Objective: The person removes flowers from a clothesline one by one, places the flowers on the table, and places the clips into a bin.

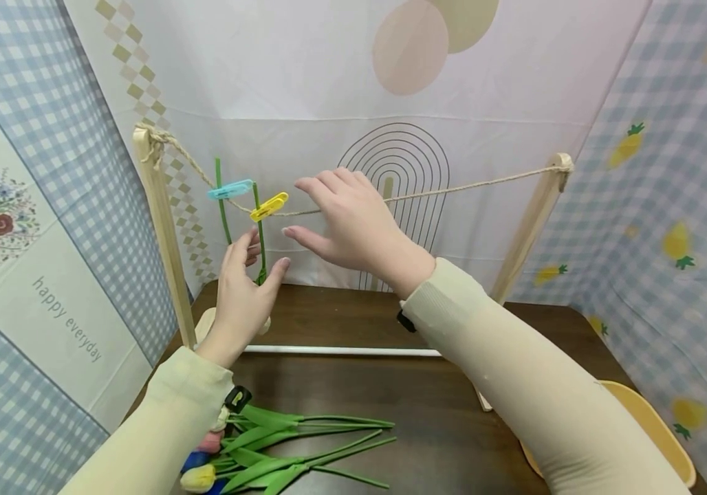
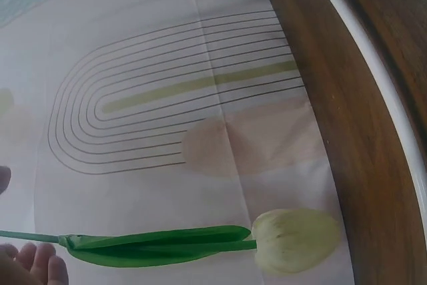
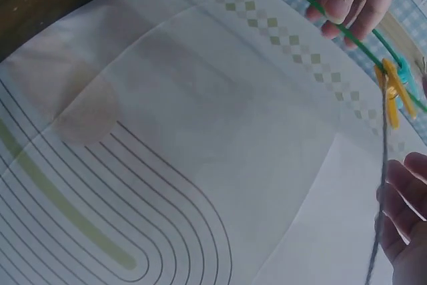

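A yellow clothespin (image 1: 269, 206) clips a green tulip stem (image 1: 261, 237) to a sagging rope (image 1: 477, 184). The left wrist view shows this stem's long leaf and the white tulip bloom (image 2: 293, 241) hanging at its lower end. Just left of it, a light-blue clothespin (image 1: 230, 190) holds a second stem (image 1: 223, 218). My left hand (image 1: 244, 295) is around the nearer stem below the yellow clothespin, thumb and fingers spread apart. My right hand (image 1: 356, 223) hovers right of the yellow clothespin, apart from it, with nothing between thumb and fingers.
Two wooden posts (image 1: 164, 234) carry the rope, joined low down by a white rod (image 1: 341, 351). On the brown table (image 1: 440, 419), several tulips (image 1: 267, 447) lie in front, blooms to the left. A yellow-orange tray (image 1: 657, 426) sits at right, partly behind my right sleeve.
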A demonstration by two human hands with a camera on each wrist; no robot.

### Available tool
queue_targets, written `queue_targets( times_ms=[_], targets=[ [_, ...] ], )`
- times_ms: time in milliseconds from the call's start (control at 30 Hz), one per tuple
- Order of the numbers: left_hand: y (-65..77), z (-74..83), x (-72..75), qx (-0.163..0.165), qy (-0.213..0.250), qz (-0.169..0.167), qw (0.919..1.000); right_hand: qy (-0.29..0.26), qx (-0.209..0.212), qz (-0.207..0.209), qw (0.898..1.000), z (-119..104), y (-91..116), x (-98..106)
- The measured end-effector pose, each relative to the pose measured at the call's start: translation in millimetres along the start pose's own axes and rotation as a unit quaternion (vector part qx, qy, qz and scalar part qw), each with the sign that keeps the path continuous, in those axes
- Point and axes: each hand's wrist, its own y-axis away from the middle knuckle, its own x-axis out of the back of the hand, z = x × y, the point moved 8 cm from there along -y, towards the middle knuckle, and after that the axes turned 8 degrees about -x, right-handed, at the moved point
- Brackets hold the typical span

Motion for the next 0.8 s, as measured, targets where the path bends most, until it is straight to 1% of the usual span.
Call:
queue_targets(
  times_ms=[100, 200, 367, 500, 667, 800],
  targets=[
    [-0.9, -2.0, -0.2, 0.0, 0.005, -0.002, 1.0, 0.018, -0.006, -0.021, 1.0, -4, -6, -6],
    [-1.1, -3.5, -0.5, 0.004, 0.01, -0.002, 0.9999, 0.029, -0.013, -0.028, 0.999, -8, -11, -11],
    [-2.5, -0.6, -0.1, -0.004, 0.012, 0.005, 0.9999, 0.049, -0.031, -0.025, 0.998, -13, -16, -17],
    [-3.2, 3.2, 2.0, -0.016, 0.008, 0.018, 0.9997, 0.055, -0.034, -0.011, 0.998, -18, -16, -17],
    [-3.4, 4.5, 3.7, -0.024, -0.001, 0.027, 0.9994, 0.042, -0.034, 0.003, 0.999, -20, -15, -16],
    [-3.5, 3.1, 4.5, -0.018, -0.002, 0.026, 0.9995, 0.006, -0.037, -0.001, 0.999, -21, -14, -16]
  ],
)
